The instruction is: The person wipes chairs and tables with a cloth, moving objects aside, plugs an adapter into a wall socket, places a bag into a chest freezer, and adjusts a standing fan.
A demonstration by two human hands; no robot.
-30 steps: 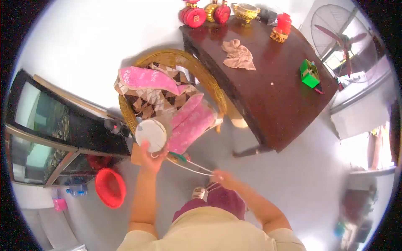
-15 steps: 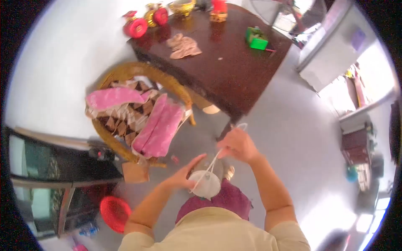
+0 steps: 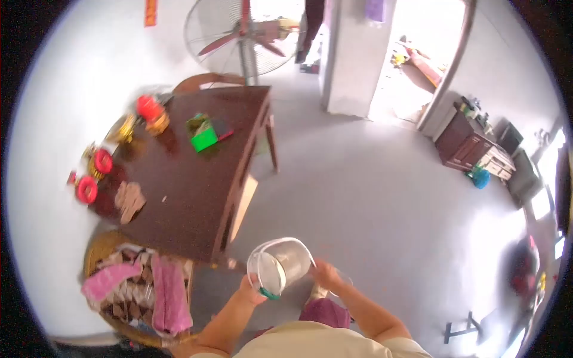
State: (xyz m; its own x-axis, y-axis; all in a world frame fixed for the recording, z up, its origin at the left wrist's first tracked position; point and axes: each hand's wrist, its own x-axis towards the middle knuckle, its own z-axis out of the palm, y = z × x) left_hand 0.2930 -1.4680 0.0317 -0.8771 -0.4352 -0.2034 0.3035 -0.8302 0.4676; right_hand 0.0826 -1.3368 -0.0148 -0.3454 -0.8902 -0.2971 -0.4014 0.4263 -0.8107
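Angling inward, the left hand [image 3: 255, 291] clasps the tilted bucket [image 3: 295, 261] while the right hand [image 3: 326, 275] grips its white handle [image 3: 285, 240].

My left hand [image 3: 253, 290] grips a tilted, pale bucket [image 3: 293, 262]; my right hand [image 3: 325, 275] is at its opposite side. The dark table [image 3: 185, 179] bears a green box [image 3: 204, 140] and crumpled cloth [image 3: 129, 201]. A cushioned wicker chair [image 3: 98, 246] stands beside it.
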